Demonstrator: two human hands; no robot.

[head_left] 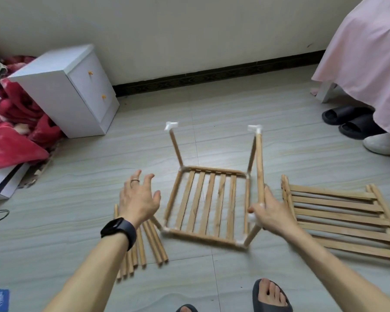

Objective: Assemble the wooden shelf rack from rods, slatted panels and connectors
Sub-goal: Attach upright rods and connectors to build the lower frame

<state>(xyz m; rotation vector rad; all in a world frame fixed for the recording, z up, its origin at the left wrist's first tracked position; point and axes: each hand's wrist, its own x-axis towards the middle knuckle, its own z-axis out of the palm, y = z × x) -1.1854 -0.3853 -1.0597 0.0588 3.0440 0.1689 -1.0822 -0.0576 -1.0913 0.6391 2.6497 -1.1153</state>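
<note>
The right hand pinches the near end of a side rod, thumb and fingers closed round it just above a white connector that caps the short near-right post. From the grip the rod's long axis runs almost straight up the frame, away from the person. It ends at the far-right connector, where its far end looks seated. Blur hides whether the near end is in its socket yet.

The near connector lies just beside the fingertips, below and slightly left of them. I judge the coming move to be a short push of the rod end into it. The right hand, already on the rod, is the one placed to do it.

The slatted panel sits low at centre frame, edged by rods, with its slats also running up the frame. At its far-left corner the far-left post rises to a connector whose side arms carry nothing yet, so that side probably needs its own rod.

The left hand is open with fingers spread and holds nothing. It hovers just left of the panel, above the loose rods on the floor at lower centre-left. These lie side by side, their long axes running up the frame with a slight fan, and the left hand is clearly the nearer to them. The spare slatted panels lie stacked at the right of the frame, beyond the right wrist, their slats running across it
</note>
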